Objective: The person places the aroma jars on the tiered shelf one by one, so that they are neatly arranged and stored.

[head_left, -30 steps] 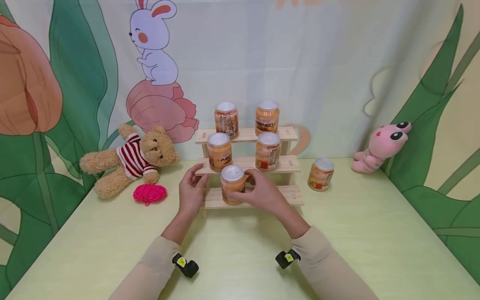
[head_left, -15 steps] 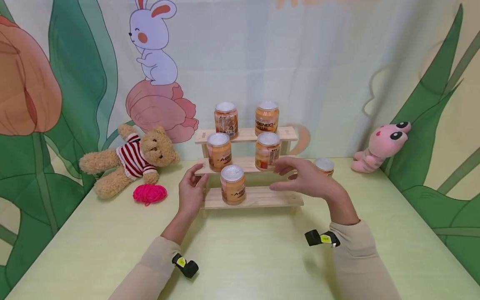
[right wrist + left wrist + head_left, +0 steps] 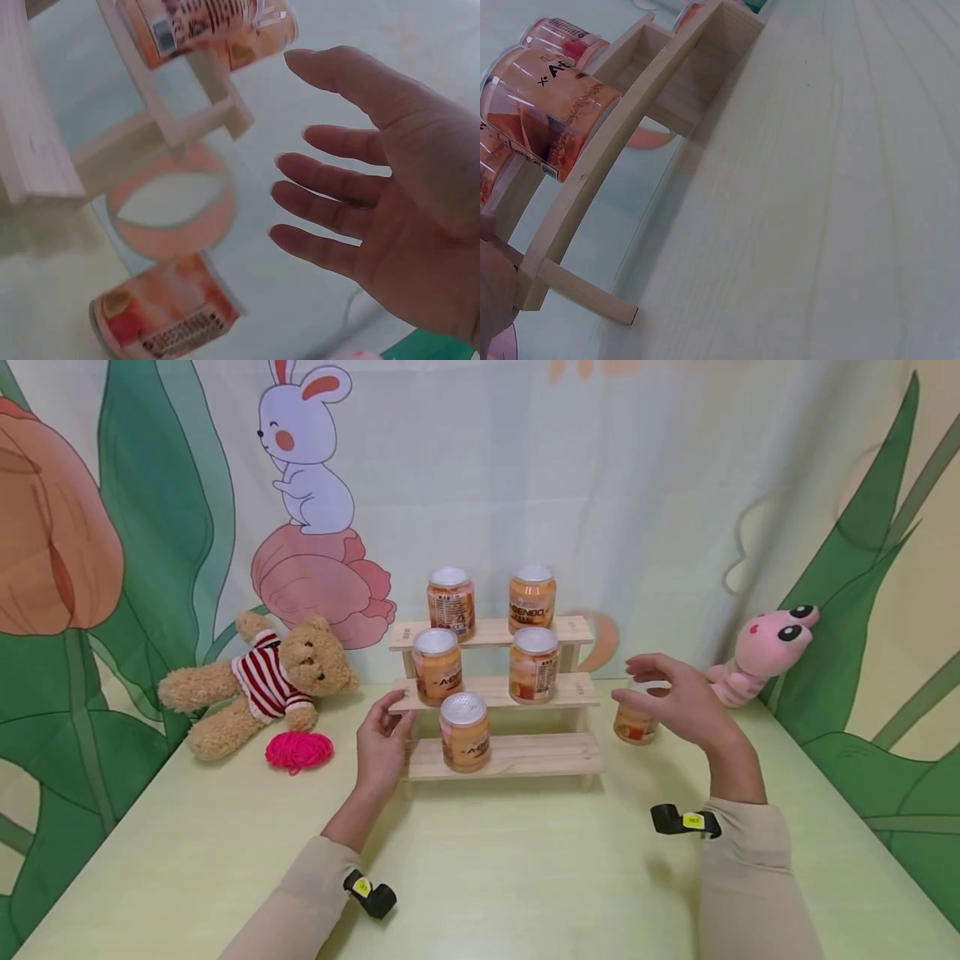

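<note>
A three-tier wooden display stand (image 3: 540, 760) carries orange-labelled cans with silver lids. Two cans stand on the top tier, such as the right one (image 3: 532, 602). The middle tier bears a left can (image 3: 438, 670) and a right can (image 3: 534, 667). One can (image 3: 465, 735) sits at the left of the bottom tier. My left hand (image 3: 382, 747) grips the stand's left end with curled fingers. Another can (image 3: 169, 307) stands on the table to the right of the stand. My right hand (image 3: 686, 706), fingers spread and holding nothing, hovers beside this can and partly covers it in the head view.
A teddy bear (image 3: 270, 677) in a striped sweater lies at the back left, with a pink yarn bundle (image 3: 299, 752) in front of it. A pink plush toy (image 3: 765, 652) sits at the back right. A printed curtain (image 3: 637, 485) hangs behind the table (image 3: 510, 860).
My right hand has let go of the can on the bottom tier and moved right to the can on the table. My left hand has stayed at the stand.
</note>
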A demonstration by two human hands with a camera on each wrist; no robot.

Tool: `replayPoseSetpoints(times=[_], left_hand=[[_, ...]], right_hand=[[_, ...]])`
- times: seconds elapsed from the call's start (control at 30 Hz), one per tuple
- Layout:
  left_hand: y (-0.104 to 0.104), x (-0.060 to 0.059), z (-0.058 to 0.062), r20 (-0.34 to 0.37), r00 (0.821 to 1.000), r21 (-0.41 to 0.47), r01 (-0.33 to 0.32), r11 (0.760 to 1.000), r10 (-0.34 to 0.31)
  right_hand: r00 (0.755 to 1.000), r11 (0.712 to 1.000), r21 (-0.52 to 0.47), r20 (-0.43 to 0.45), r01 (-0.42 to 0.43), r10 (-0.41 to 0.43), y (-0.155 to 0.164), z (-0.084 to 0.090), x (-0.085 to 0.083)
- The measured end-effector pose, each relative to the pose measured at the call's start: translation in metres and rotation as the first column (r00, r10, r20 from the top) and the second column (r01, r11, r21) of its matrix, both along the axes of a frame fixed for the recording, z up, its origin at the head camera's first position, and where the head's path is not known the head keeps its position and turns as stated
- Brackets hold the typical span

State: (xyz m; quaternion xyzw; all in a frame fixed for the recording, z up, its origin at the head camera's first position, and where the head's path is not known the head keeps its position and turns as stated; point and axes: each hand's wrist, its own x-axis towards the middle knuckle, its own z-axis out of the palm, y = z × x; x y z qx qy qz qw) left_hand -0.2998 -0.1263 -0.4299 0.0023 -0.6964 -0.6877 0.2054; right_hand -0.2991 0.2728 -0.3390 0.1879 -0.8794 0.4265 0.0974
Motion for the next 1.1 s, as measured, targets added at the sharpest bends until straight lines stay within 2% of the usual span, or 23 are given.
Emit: replayPoseSetpoints(times=[0.2,0.37,0.6,0.9,1.1], left_hand=[[0.001,-0.001,-0.002,-0.028,1.0,0.002,-0.004,1.0,0.004],[0.001,0.0,-0.002,-0.03,1.0,-0.002,-0.005,1.0,0.005],[0.001,0.0,-0.001,-0.026,1.0,0.003,-0.008,1.0,0.008],[0.0,0.001,0.001,-0.021,1.0,0.006,-0.013,1.0,0.014],[0.001,0.0,0.0,-0.032,0.999,0.005,-0.012,1.0,0.012]], right_hand=[[0.993,0.993,-0.013,-0.027,0.116,-0.116,0.019,-0.02,-0.012],[0.972,0.975,-0.05,-0.077,0.216,-0.22,0.024,-0.034,-0.02],[0.942,0.94,-0.096,-0.048,0.328,-0.333,0.025,-0.048,-0.029],[0.948,0.942,-0.109,0.029,0.319,-0.318,0.021,-0.067,-0.039],[0.945,0.939,-0.127,0.117,0.319,-0.305,0.021,-0.075,-0.04]])
